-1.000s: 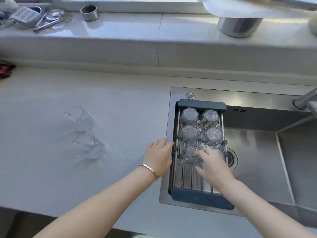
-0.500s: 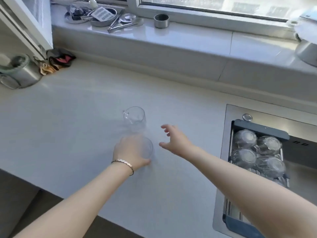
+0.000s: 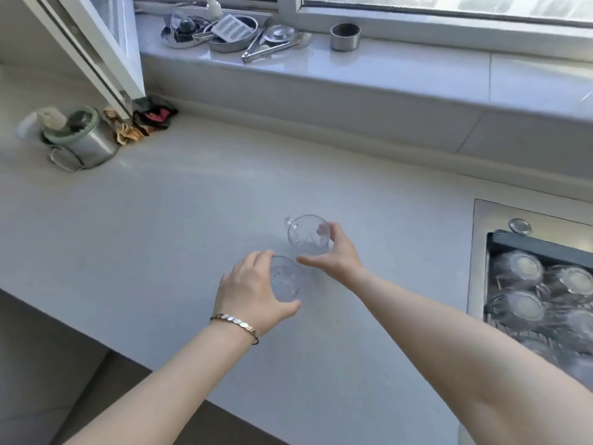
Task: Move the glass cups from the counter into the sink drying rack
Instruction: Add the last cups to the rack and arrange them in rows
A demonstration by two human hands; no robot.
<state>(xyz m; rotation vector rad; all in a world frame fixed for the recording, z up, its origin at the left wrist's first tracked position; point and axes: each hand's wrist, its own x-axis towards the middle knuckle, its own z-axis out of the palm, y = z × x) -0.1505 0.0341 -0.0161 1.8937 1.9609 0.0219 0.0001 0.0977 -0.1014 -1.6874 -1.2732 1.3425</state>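
Two clear glass cups stand upright on the white counter. My left hand wraps the near glass cup, fingers over its far side and thumb under its near side. My right hand curls around the far glass cup, which has a small handle at its left; the fingertips touch its right rim and the thumb lies in front of it. At the right edge, the dark-framed drying rack sits in the steel sink and holds several upturned glass cups.
A steel mug with a green lid and crumpled cloths sit at the back left by an open window frame. The sill carries metal bowls, tongs and a small steel tin. The counter's front edge runs diagonally below my arms.
Both hands left the rack and swung left to the counter. The left hand closed around the near cup, then the right hand reached forward onto the far cup.
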